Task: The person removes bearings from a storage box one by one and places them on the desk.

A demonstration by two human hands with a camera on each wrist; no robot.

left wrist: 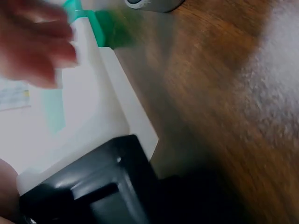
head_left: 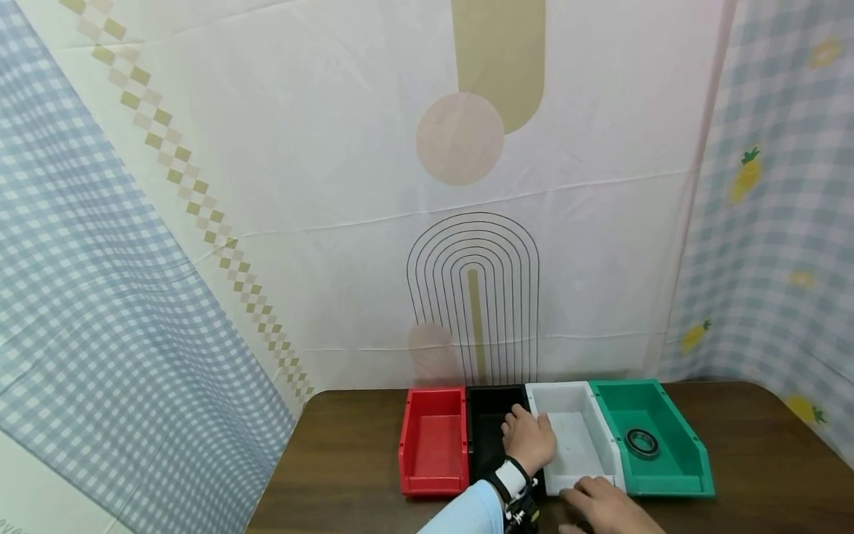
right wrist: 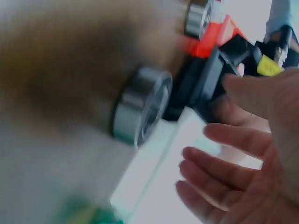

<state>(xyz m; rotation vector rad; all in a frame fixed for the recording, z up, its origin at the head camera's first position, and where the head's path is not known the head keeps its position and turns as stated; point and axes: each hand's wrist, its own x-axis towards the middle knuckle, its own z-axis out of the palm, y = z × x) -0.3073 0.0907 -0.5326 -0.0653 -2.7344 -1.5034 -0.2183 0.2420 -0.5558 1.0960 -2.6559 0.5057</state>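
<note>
My left hand (head_left: 529, 441) is over the black bin (head_left: 490, 411), beside the wall it shares with the white bin (head_left: 574, 437). Its fingers look loosely bent, and I see nothing held in them. At the white bin's front edge, my right hand (head_left: 603, 508) has relaxed, spread fingers with nothing between them; it appears blurred in the left wrist view. Close to that hand, a metal ball bearing (right wrist: 142, 107) stands out in the right wrist view, with a second bearing (right wrist: 197, 19) farther off. Another bearing (head_left: 642, 443) lies inside the green bin (head_left: 687, 475).
A red bin (head_left: 434, 445) stands at the left end of the row, touching the black one. The bins sit on a brown wooden table (head_left: 340, 460) against a patterned cloth backdrop (head_left: 333, 185). Checked cloth hangs at both sides.
</note>
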